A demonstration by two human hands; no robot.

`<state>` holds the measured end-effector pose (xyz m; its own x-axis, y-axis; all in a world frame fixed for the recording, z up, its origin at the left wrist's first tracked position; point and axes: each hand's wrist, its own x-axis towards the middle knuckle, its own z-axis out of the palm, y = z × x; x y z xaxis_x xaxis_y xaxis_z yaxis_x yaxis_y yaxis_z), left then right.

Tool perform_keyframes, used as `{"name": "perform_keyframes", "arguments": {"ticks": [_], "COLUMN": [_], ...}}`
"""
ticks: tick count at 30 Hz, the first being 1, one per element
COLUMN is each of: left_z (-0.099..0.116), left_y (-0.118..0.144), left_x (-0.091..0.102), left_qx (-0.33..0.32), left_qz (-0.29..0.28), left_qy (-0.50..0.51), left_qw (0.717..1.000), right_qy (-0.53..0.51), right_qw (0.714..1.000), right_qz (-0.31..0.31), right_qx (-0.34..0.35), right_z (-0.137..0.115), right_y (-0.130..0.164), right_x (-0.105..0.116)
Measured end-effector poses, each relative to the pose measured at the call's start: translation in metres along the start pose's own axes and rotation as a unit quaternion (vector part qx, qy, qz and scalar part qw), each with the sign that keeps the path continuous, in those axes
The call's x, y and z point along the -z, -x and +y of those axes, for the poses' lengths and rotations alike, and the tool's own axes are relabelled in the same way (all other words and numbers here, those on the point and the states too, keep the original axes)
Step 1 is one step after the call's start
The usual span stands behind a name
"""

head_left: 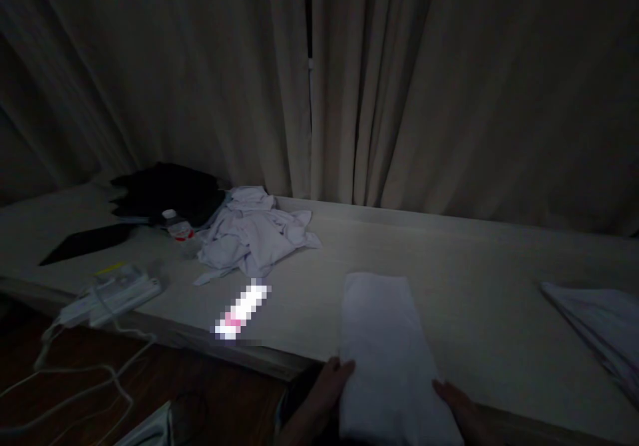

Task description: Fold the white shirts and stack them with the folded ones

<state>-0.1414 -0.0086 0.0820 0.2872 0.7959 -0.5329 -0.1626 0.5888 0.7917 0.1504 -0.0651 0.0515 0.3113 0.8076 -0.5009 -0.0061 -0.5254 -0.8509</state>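
Observation:
A folded white cloth, long and flat like a folded garment, lies from the middle of the pale tabletop down over the near edge toward me. My left hand holds its left edge, the thumb on top and the other fingers partly hidden. On the opposite edge, my right hand grips the same cloth, with only a few fingers showing in the dim light. The cloth's near end runs out of the bottom of the view.
Left of the cloth lie a blurred-out bright screen, a crumpled white garment, a bottle and dark clothes. Power strips trail cables over the table edge. Another white cloth lies right; curtains hang behind.

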Motion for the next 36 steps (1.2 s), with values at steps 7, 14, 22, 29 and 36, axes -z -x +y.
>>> {"name": "perform_keyframes", "arguments": {"ticks": [7,14,22,29,36], "left_z": [0.007,0.18,0.148,-0.018,-0.026], "left_y": [-0.009,-0.03,-0.006,-0.015,-0.014], "left_x": [-0.005,-0.077,-0.056,-0.009,-0.026], "left_qx": [-0.017,-0.206,-0.198,0.002,0.008], "left_qz": [-0.012,-0.03,-0.056,0.021,0.033], "left_qy": [0.013,-0.06,-0.011,0.001,-0.054], "left_qw": [1.0,0.976,0.979,1.0,0.998], "right_qy": [-0.036,-0.175,-0.188,-0.025,0.143], "right_qw": [0.998,0.982,0.982,0.996,0.989], "right_qz": [-0.022,-0.017,0.028,0.005,-0.003], "right_qx": [-0.041,0.072,0.018,-0.086,-0.022], "right_z": [-0.013,-0.198,-0.144,0.002,-0.03], "right_y": [0.001,-0.002,0.015,-0.001,-0.009], "right_x": [0.004,0.013,0.012,0.009,0.012]}}
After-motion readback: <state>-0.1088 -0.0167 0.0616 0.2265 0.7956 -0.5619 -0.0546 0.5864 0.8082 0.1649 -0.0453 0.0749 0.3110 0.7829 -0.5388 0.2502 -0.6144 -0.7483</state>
